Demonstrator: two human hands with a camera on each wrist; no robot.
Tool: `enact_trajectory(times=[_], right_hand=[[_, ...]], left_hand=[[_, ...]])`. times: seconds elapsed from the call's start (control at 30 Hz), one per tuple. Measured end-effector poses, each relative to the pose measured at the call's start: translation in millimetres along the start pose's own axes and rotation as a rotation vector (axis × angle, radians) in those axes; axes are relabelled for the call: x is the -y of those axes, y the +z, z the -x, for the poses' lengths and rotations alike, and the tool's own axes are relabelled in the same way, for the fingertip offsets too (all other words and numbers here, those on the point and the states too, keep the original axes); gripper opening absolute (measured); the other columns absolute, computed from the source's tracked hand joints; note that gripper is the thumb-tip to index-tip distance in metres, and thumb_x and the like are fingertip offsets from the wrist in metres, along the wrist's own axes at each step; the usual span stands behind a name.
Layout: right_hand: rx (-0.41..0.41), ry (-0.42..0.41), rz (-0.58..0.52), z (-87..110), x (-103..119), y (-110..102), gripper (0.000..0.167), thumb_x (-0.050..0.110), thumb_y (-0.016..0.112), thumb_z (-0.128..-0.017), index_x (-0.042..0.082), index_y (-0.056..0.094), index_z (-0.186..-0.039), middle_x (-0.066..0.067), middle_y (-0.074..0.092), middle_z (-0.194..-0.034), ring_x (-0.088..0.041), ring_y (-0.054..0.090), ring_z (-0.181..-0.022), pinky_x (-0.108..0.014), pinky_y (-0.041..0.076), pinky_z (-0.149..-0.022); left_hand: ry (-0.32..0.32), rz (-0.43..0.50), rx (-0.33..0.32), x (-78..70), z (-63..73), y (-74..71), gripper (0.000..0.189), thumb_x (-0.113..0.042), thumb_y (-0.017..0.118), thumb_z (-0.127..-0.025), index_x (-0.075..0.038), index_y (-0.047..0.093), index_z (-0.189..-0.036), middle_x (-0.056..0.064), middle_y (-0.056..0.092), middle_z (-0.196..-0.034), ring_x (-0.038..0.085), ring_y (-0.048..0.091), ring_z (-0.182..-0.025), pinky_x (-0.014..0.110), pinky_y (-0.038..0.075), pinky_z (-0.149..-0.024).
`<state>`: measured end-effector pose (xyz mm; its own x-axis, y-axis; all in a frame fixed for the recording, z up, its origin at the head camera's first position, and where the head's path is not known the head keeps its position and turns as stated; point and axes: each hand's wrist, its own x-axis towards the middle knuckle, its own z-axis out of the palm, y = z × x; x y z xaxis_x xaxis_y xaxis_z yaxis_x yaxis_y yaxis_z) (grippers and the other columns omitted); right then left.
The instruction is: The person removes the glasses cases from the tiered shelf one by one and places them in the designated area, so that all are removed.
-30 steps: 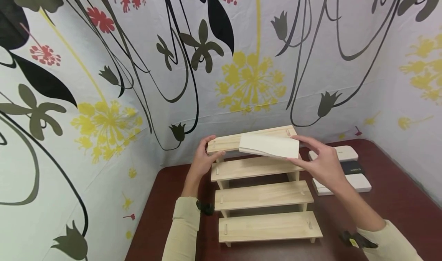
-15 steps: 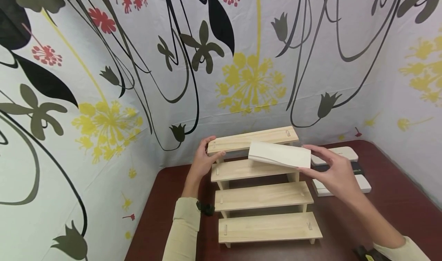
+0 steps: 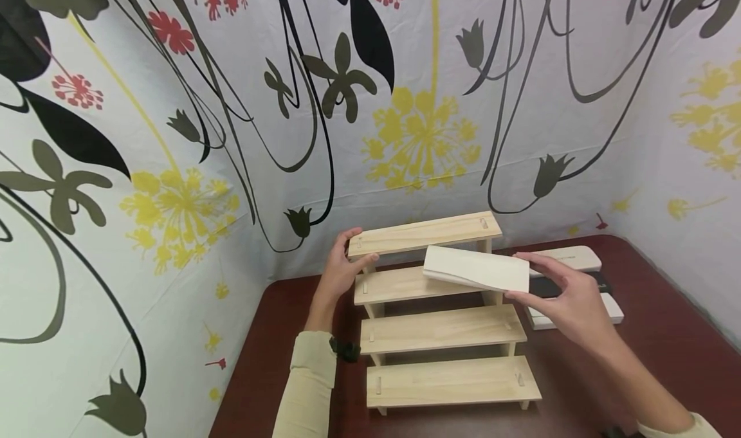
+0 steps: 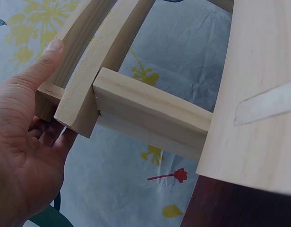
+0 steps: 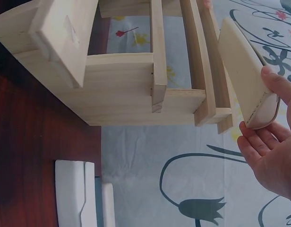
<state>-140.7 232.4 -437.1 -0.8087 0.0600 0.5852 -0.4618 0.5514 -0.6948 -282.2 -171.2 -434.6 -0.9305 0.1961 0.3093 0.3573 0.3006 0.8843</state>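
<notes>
A four-tier wooden display stand (image 3: 442,328) rises in steps toward the back. At its top tier's left end, my left hand (image 3: 341,267) grips the board, thumb in front and fingers behind; the left wrist view shows that hand (image 4: 27,137) around the board's end. My right hand (image 3: 573,300) pinches the right end of a white glasses case (image 3: 477,267) between thumb and fingers. The case is tilted and overlaps the second-highest tier (image 3: 393,285) in the head view. In the right wrist view the case (image 5: 244,71) appears beside the upper tiers, its edge toward the fingers.
Right of the stand lie more cases on the dark red table (image 3: 654,277): a white one (image 3: 576,258) behind, a black one (image 3: 541,287) in the middle and a white one (image 3: 612,309) in front. A flower-printed cloth (image 3: 428,58) encloses the back and sides.
My right hand has brought the white glasses case from the top tier down and to the right, toward the front. The left hand has stayed on the stand's top left end.
</notes>
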Motion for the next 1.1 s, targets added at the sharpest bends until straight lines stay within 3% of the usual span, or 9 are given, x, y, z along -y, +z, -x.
enact_trajectory(times=[0.17, 0.37, 0.73, 0.87, 0.93, 1.1], right_hand=[[-0.004, 0.025, 0.008, 6.0, -3, -2, 0.07, 0.012, 0.102, -0.071, 0.021, 0.074, -0.134, -0.005, 0.075, -0.126, 0.02, 0.057, -0.113, -0.002, 0.039, -0.093], [-0.002, 0.022, 0.023, 12.4, -6, -3, 0.073, 0.013, 0.101, -0.072, 0.025, 0.072, -0.138, -0.01, 0.073, -0.13, 0.021, 0.053, -0.119, -0.001, 0.036, -0.093], [0.011, 0.02, 0.036, 24.0, -10, -7, 0.074, 0.013, 0.101, -0.072, 0.021, 0.072, -0.139, -0.007, 0.074, -0.132, 0.021, 0.049, -0.123, -0.001, 0.035, -0.094], [-0.001, 0.03, 0.058, 29.7, -12, -9, 0.073, 0.015, 0.101, -0.071, 0.023, 0.073, -0.137, -0.005, 0.075, -0.129, 0.02, 0.052, -0.118, -0.004, 0.037, -0.088], [-0.011, 0.043, 0.074, 32.6, -13, -11, 0.072, 0.017, 0.102, -0.07, 0.024, 0.074, -0.136, -0.001, 0.075, -0.127, 0.019, 0.053, -0.115, -0.006, 0.037, -0.084], [-0.019, 0.08, 0.101, 39.5, -17, -15, 0.07, 0.021, 0.103, -0.069, 0.026, 0.075, -0.134, 0.029, 0.068, -0.121, 0.022, 0.052, -0.11, -0.008, 0.036, -0.083]], left_hand=[[0.003, 0.005, -0.006, 0.8, -0.1, 0.2, 0.076, -0.023, 0.088, -0.092, -0.01, 0.049, -0.156, 0.011, 0.05, -0.152, 0.031, 0.054, -0.133, 0.057, 0.044, -0.11], [0.005, 0.04, 0.001, 1.1, 0.1, -0.2, 0.075, -0.017, 0.088, -0.092, -0.01, 0.049, -0.156, 0.013, 0.051, -0.15, 0.032, 0.054, -0.131, 0.057, 0.044, -0.109], [-0.001, 0.021, 0.0, 0.2, 0.1, 0.0, 0.075, -0.023, 0.088, -0.092, -0.011, 0.049, -0.156, 0.01, 0.052, -0.15, 0.029, 0.054, -0.133, 0.056, 0.042, -0.112], [-0.004, 0.027, -0.002, 0.3, 0.0, 0.4, 0.074, -0.021, 0.088, -0.092, -0.012, 0.05, -0.155, 0.011, 0.051, -0.151, 0.03, 0.053, -0.135, 0.056, 0.041, -0.113], [-0.005, 0.033, -0.002, 0.4, -0.1, 0.8, 0.074, -0.018, 0.087, -0.092, -0.012, 0.049, -0.155, 0.012, 0.05, -0.152, 0.031, 0.052, -0.135, 0.056, 0.041, -0.113], [-0.021, 0.048, -0.006, -1.0, -0.9, 2.2, 0.076, -0.011, 0.085, -0.093, -0.008, 0.046, -0.158, 0.017, 0.048, -0.153, 0.035, 0.051, -0.135, 0.058, 0.04, -0.113]])
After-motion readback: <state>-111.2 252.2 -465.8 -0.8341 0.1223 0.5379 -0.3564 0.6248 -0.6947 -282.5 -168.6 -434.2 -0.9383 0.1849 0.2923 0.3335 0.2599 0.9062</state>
